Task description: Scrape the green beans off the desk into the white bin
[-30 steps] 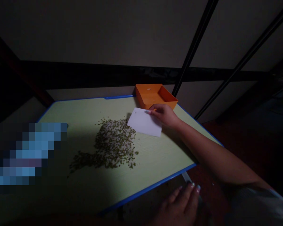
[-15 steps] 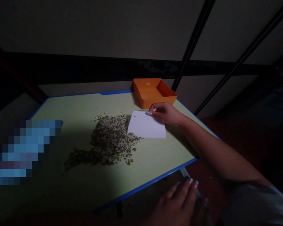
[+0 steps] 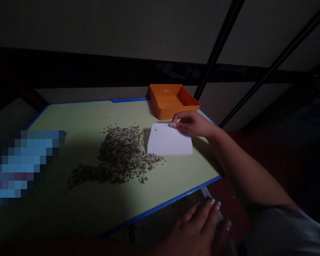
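The right hand (image 3: 194,122) pinches a white scraper (image 3: 166,141). Left of the scraper lie greenish grains (image 3: 120,154), behind it an orange tray (image 3: 168,113). Nearer than it, the left hand (image 3: 196,229) has straight fingers.

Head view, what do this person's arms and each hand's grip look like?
The right grip and left grip are ungloved, with glossy, pale bluish fingernails. A greyish sleeve leaves the right forearm bare. Any left sleeve is too dark to see.

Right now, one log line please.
right hand: holds scraper | left hand: off table | grains: on table, beside scraper | tray: behind scraper
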`<state>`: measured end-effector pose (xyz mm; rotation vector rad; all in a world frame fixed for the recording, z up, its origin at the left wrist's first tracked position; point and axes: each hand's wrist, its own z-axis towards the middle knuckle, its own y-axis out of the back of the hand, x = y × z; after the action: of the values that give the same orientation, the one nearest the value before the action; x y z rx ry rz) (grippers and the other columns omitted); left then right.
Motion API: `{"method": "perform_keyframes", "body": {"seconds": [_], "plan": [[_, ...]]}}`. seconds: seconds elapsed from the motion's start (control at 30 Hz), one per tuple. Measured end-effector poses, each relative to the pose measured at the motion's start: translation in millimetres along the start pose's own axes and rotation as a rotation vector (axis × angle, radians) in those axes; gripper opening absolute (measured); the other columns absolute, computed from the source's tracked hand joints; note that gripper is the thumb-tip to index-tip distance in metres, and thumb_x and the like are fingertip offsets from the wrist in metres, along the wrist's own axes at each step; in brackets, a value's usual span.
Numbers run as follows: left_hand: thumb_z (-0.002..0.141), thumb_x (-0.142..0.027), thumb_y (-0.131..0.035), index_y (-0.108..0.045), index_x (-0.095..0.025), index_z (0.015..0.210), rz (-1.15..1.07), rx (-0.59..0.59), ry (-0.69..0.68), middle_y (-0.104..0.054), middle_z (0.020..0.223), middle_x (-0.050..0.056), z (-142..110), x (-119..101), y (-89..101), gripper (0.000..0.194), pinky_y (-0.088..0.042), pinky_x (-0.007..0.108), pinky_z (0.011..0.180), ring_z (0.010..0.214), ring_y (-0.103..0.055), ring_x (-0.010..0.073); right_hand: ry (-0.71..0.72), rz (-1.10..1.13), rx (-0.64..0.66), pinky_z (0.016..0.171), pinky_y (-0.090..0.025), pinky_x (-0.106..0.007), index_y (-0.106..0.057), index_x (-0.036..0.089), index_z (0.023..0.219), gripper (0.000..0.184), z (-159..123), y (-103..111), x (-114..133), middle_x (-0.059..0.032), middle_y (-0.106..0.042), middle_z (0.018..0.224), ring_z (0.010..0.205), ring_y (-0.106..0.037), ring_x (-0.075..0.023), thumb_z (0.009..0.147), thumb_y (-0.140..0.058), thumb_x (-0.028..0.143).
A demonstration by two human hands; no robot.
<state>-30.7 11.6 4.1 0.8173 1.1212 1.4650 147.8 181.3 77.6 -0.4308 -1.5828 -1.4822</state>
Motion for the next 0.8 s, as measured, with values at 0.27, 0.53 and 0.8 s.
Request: {"method": "perform_keyframes", "body": {"seconds": [0.27, 0.53, 0.8], "plan": [[0.099, -0.025, -0.022, -0.052, -0.023, 0.129, 0.049, -0.056, -0.020, -0.060, 0.126, 0.002, 0, 1, -1.6, 0.043, -0.045, 0.024, 0.088, 0.116, -0.055, 0.0153, 0.014, 0.082, -0.092, 0.045, -0.022, -0.023, -0.053, 0.016, 0.070, 0.033, -1, 5, 1, 0.0041, -0.041, 0.056, 0.049, -0.033, -0.0054, 0.077, -0.062, 0.047], [0.099, -0.025, -0.023, -0.053, -0.024, 0.128, 0.042, -0.043, -0.013, -0.059, 0.127, 0.002, -1, 0, -1.6, 0.042, -0.044, 0.024, 0.088, 0.117, -0.054, 0.0147, 0.002, 0.182, 0.143, 0.040, -0.019, -0.021, -0.051, 0.017, 0.070, 0.026, -4, -7, 8, 0.0080, -0.036, 0.049, 0.041, -0.029, -0.0035, 0.081, -0.059, 0.039], [0.099, -0.027, -0.024, -0.050, -0.022, 0.131, 0.046, -0.034, -0.027, -0.057, 0.129, 0.003, -2, 1, -0.4, 0.042, -0.044, 0.025, 0.089, 0.118, -0.053, 0.0156, -0.046, 0.038, 0.012, 0.044, -0.022, -0.022, -0.051, 0.016, 0.071, 0.024, 3, -6, -4, 0.0043, -0.040, 0.057, 0.049, -0.033, -0.0054, 0.082, -0.057, 0.037]]}}
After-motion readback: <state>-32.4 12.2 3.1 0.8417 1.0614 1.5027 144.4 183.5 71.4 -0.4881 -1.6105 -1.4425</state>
